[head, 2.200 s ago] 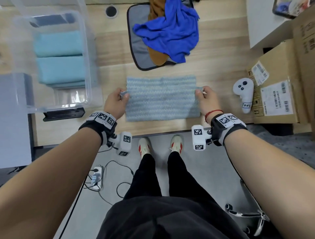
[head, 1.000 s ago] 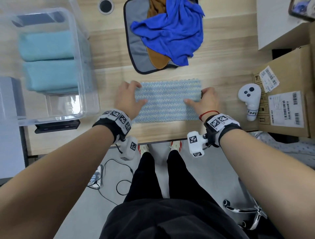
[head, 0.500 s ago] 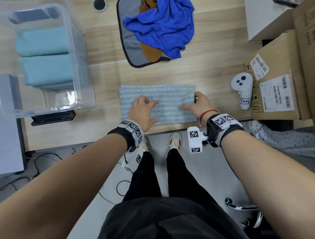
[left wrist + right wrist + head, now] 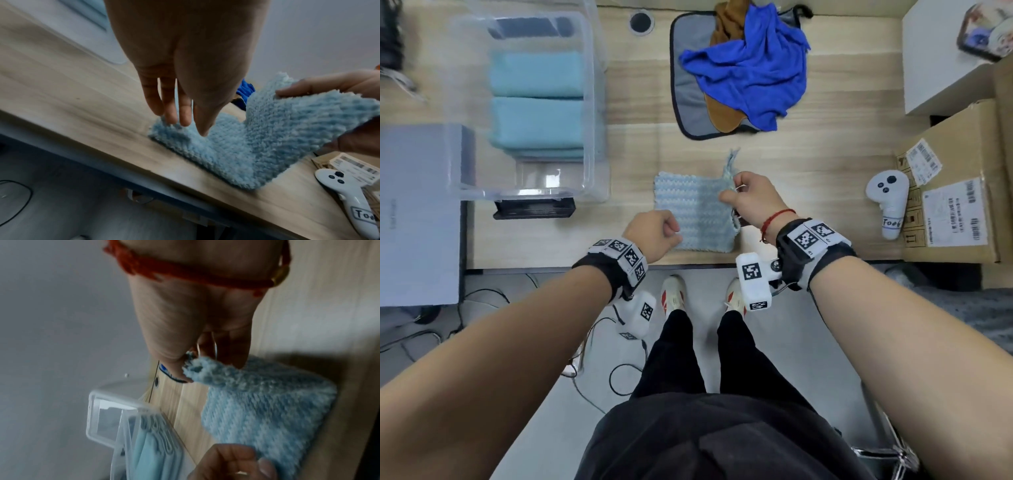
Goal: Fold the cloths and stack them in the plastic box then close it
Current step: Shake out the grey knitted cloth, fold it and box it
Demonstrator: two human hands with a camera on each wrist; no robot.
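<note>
A light blue knitted cloth [image 4: 688,212] lies near the table's front edge, half doubled over. My right hand [image 4: 732,190] pinches its right end between thumb and fingers [image 4: 176,369] and holds that end lifted over the cloth's middle [image 4: 257,146]. My left hand [image 4: 671,236] is at the near left corner, its straight fingers [image 4: 170,113] pointing down and touching the cloth there. The clear plastic box [image 4: 594,102] stands open at the back left with folded teal cloths [image 4: 537,120] stacked inside.
A heap of bright blue cloth [image 4: 750,68] and a brown cloth [image 4: 726,116] lies on a grey mat [image 4: 685,89] at the back. On the right are a white controller [image 4: 890,205] and cardboard boxes [image 4: 955,192]. A grey flat panel [image 4: 417,212] sits left of the table.
The cloth lay flat while both hands smoothed it. Now my right hand has lifted its right end and carried it leftward, and my left hand has drawn back to the near left corner.
</note>
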